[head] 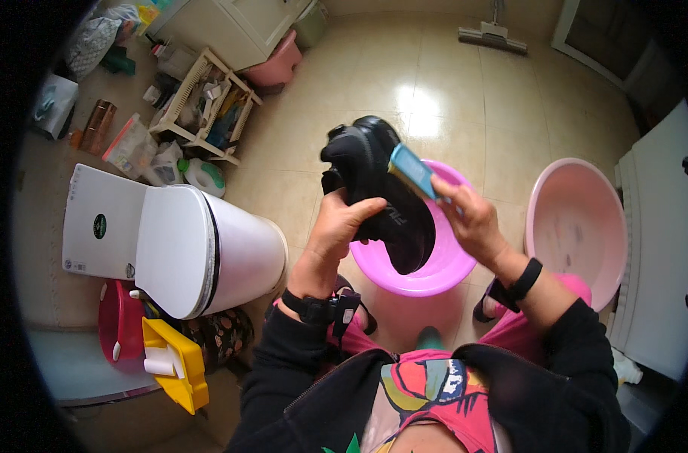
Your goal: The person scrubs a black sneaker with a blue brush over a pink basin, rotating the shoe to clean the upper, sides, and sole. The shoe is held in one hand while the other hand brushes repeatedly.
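A black shoe [403,226] bearing pale lettering is gripped in my left hand [335,223], thumb across its side. My right hand [471,218] holds a blue scrubbing brush [414,170] by one end. The brush's bristles lie against or very close to the shoe's upper edge; exact contact is hard to tell. Below the shoe, between my feet, stands a bright pink plastic basin [417,287], its inside partly hidden by the shoe and my hands.
To the left is a white toilet [174,243], with a cream plastic rack [199,133] beyond it. A yellow plastic container [177,362] and a red bucket [120,323] are at lower left. A pale pink tub [576,226] sits at right. A floor squeegee or mop [492,39] lies ahead.
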A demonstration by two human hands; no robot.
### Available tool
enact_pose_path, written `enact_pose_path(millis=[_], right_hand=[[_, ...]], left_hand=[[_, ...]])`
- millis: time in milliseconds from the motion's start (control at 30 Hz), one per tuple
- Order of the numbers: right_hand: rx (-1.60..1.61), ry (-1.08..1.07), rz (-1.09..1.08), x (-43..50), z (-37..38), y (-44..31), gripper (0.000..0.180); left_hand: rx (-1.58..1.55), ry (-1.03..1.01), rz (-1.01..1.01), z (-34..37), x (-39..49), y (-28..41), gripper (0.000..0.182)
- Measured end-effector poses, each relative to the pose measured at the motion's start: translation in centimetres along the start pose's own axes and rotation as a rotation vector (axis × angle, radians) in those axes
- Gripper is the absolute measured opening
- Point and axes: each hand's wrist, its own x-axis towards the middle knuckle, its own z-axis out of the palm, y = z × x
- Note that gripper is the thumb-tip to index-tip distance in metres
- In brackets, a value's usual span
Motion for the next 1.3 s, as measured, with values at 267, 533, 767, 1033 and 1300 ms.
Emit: enact_pose_path(millis=[267, 533, 767, 1033, 1300], right_hand=[[0.122, 0.141, -0.050, 1.0, 0.3, 0.8, 0.037], [0.169, 0.128, 0.125, 0.8, 0.6, 1.1, 0.032], [0.299, -0.192, -0.050, 0.0, -0.4, 1.6, 0.037], [0.312, -0.107, -0.030, 1.4, -0.8, 1.4, 0.033], [0.309, 0.070, 0.167, 3.2, -2.0, 0.1, 0.030]], left_hand=[[-0.008, 0.007, 0.059, 0.9, -0.2, -0.3, 0.044], [-0.133, -0.140, -0.044, 1.9, -0.6, -0.9, 0.056], [-0.079, 0.095, 0.084, -2.7, -0.3, 0.9, 0.033], [0.007, 0.067, 0.145, 0.1, -0.4, 0.1, 0.041], [0.416, 0.102, 0.039, 0.4, -0.3, -0.4, 0.043]])
